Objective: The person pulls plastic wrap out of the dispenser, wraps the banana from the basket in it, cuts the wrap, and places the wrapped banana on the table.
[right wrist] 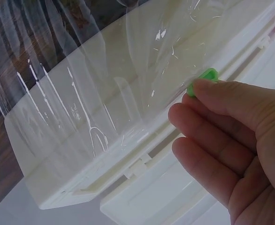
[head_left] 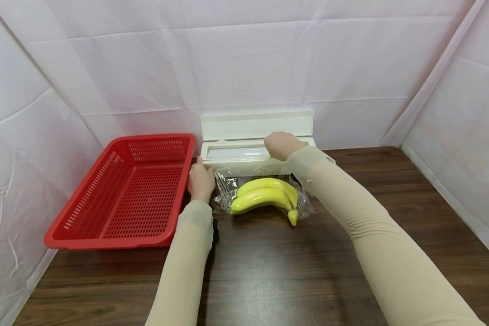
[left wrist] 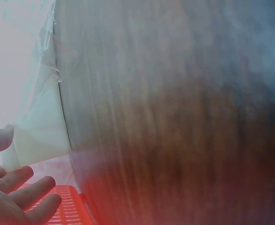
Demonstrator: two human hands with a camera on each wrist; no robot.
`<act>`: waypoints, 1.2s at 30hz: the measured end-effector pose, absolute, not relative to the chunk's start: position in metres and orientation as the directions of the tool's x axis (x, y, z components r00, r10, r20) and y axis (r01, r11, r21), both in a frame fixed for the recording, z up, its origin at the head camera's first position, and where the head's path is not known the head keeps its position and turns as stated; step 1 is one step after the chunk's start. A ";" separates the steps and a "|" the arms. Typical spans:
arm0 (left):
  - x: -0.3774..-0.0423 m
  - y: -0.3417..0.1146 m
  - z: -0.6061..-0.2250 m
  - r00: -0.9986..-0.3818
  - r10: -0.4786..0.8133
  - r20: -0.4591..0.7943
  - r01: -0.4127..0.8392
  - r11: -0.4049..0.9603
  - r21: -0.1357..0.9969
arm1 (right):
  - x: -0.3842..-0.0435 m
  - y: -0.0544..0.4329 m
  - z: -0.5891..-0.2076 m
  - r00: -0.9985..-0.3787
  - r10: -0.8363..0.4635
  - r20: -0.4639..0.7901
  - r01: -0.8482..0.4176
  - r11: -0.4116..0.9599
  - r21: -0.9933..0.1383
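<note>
A white cling film dispenser [head_left: 209, 151] stands at the back of the table with its lid [head_left: 256, 125] raised and a roll inside. My left hand [head_left: 201, 181] holds the dispenser's left end, thumb at the front and index finger at the end. At the slot on the top front edge, my right hand [head_left: 283, 146] pinches a small green slider [right wrist: 212, 74] between thumb and forefinger. Clear cling film [right wrist: 88, 103] runs from the dispenser down the front. A bunch of yellow bananas [head_left: 261, 198] lies on the film in front, stem toward the right.
Left of the dispenser sits a red plastic basket [head_left: 163, 241], close beside my left hand and forearm. The dark wooden table [head_left: 277, 271] is bounded by white cloth walls [head_left: 244, 68] at the back and both sides.
</note>
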State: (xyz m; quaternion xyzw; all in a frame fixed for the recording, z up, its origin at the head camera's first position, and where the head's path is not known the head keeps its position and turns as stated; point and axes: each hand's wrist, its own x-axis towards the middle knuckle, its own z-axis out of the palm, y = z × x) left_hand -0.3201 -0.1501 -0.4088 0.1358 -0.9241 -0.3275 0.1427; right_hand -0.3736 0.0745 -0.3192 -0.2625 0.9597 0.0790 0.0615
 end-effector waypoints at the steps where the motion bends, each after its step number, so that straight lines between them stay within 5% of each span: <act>1: -0.320 -0.150 -0.409 -0.923 -0.344 0.172 -0.159 0.748 0.644 | -0.373 0.075 -0.319 -0.854 -0.495 -0.161 -0.515 0.848 0.122; 36: -0.319 -0.149 -0.408 -0.923 -0.351 0.156 -0.168 0.734 0.658 | -0.372 0.085 -0.320 -0.857 -0.490 -0.161 -0.511 0.847 0.144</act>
